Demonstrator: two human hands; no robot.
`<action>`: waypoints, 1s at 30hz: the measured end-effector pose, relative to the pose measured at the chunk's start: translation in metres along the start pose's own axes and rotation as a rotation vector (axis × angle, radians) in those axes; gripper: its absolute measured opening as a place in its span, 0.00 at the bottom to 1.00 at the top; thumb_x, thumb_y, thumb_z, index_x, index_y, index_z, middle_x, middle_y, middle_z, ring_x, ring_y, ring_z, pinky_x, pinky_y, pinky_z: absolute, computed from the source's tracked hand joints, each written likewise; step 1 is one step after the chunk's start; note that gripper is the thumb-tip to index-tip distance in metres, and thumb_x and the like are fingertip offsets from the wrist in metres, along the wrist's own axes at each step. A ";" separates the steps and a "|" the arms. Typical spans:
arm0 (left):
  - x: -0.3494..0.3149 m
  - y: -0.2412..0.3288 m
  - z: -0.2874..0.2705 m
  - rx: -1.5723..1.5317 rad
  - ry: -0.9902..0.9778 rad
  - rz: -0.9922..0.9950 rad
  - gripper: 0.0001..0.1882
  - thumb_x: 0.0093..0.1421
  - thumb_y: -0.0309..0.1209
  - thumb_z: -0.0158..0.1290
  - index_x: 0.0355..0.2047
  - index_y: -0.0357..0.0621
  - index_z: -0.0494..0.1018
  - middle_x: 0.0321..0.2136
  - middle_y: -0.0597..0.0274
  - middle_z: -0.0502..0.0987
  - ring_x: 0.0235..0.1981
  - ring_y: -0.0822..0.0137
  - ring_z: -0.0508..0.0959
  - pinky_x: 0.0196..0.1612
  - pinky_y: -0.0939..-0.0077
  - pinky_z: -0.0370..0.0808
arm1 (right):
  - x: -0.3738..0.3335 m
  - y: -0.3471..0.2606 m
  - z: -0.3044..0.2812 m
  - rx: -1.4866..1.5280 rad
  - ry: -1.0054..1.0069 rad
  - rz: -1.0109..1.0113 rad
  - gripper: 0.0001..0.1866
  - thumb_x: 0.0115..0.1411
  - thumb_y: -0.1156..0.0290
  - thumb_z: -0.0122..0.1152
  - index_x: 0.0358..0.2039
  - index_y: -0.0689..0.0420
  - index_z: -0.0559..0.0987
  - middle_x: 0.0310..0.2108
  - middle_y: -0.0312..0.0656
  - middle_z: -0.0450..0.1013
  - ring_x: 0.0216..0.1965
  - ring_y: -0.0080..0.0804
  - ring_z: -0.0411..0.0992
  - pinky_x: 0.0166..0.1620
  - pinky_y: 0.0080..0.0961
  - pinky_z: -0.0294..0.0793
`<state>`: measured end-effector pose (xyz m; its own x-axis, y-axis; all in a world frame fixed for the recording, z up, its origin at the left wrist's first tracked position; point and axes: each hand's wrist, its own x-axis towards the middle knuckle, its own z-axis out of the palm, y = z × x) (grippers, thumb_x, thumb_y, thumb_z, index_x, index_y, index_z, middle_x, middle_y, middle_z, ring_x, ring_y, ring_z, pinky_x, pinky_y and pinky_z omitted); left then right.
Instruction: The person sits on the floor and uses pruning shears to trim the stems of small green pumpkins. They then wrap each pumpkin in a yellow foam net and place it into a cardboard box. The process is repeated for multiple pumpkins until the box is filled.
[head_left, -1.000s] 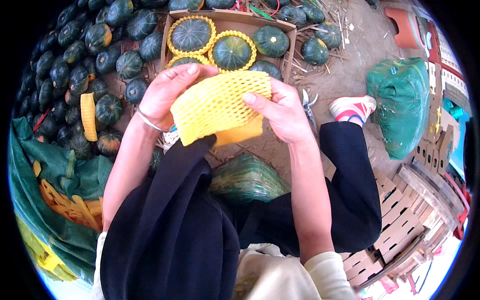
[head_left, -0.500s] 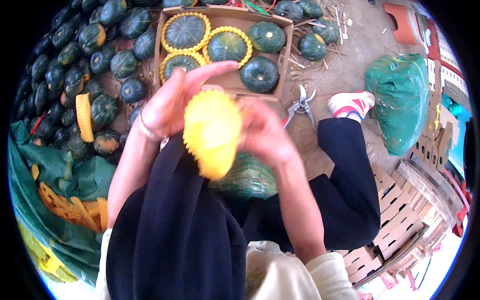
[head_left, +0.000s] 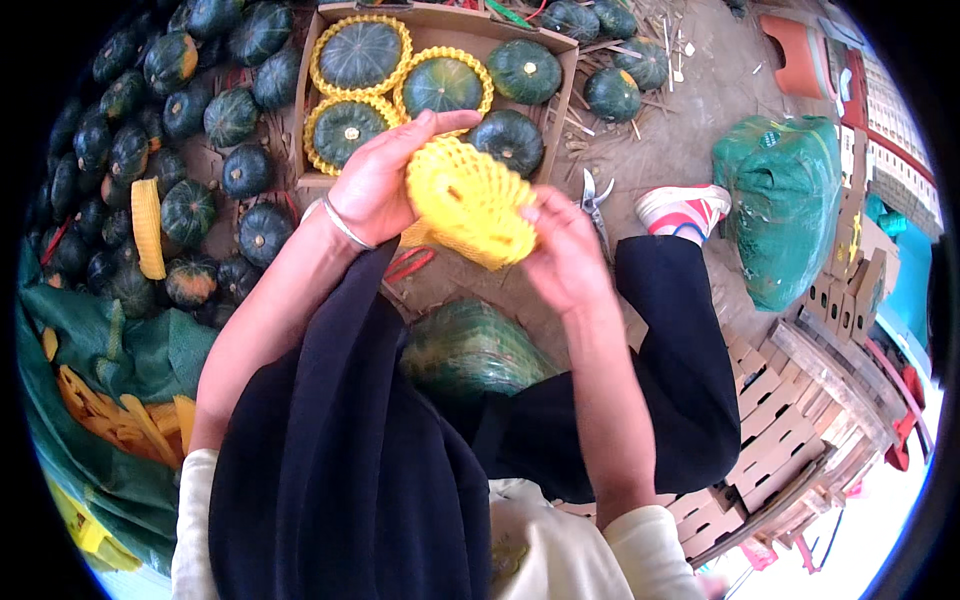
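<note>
A yellow foam net sleeve (head_left: 470,200) is stretched between my hands, just in front of the cardboard box (head_left: 566,100). My left hand (head_left: 375,190) grips its left side, with one finger reaching out above it and the rest partly hidden by the net. On the other side my right hand (head_left: 570,250) pinches the sleeve's edge between thumb and fingers. Inside the box, three green squashes wear yellow foam nets, among them the squash (head_left: 350,130) at the near left. A bare squash (head_left: 525,72) sits at the far right, another bare squash (head_left: 508,142) nearer.
Many loose squashes (head_left: 188,212) are heaped at left, with a yellow net sleeve (head_left: 147,228) among them. A green sack (head_left: 140,350) holds more sleeves. Pruning shears (head_left: 592,205) and red handles (head_left: 408,264) lie on the floor. A green bundle (head_left: 785,210) and stacked cartons (head_left: 780,450) stand right.
The sleeve has moved up and turned from upright to lying across, opening wider between my hands. My right hand has shifted right and now pinches its right edge.
</note>
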<state>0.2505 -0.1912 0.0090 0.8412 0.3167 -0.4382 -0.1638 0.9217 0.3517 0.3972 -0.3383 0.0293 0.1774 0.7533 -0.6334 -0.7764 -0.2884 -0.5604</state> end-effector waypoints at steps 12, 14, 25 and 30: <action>0.062 -0.044 -0.029 0.833 0.344 -0.200 0.11 0.62 0.33 0.49 0.38 0.37 0.68 0.31 0.62 0.74 0.33 0.73 0.75 0.35 0.77 0.74 | 0.089 -0.044 -0.017 -1.439 0.138 -0.350 0.14 0.55 0.69 0.54 0.39 0.63 0.68 0.32 0.54 0.73 0.35 0.45 0.74 0.38 0.33 0.72; 0.071 -0.050 -0.028 0.538 0.402 -0.225 0.11 0.62 0.33 0.49 0.38 0.37 0.68 0.34 0.58 0.75 0.34 0.68 0.77 0.37 0.73 0.75 | 0.108 -0.036 -0.024 -1.703 0.107 -0.235 0.14 0.55 0.69 0.52 0.40 0.62 0.66 0.34 0.59 0.72 0.39 0.53 0.72 0.41 0.39 0.70; -0.023 -0.008 -0.038 -0.166 0.329 0.070 0.17 0.65 0.36 0.40 0.45 0.36 0.69 0.42 0.53 0.76 0.42 0.62 0.77 0.50 0.68 0.72 | 0.017 -0.003 0.059 -1.300 0.253 -0.487 0.11 0.65 0.64 0.44 0.35 0.60 0.64 0.25 0.59 0.71 0.29 0.56 0.72 0.33 0.46 0.69; -0.037 0.007 -0.010 -0.378 0.072 0.000 0.24 0.67 0.43 0.36 0.51 0.35 0.65 0.48 0.51 0.73 0.48 0.61 0.74 0.53 0.65 0.70 | 0.045 0.003 0.037 -0.507 0.153 -0.285 0.14 0.65 0.62 0.49 0.32 0.62 0.71 0.26 0.34 0.69 0.29 0.19 0.65 0.34 0.21 0.66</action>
<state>0.2130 -0.1940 0.0197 0.8049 0.3194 -0.5000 -0.3538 0.9349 0.0277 0.3803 -0.2840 0.0187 0.4506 0.7594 -0.4694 -0.3068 -0.3621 -0.8802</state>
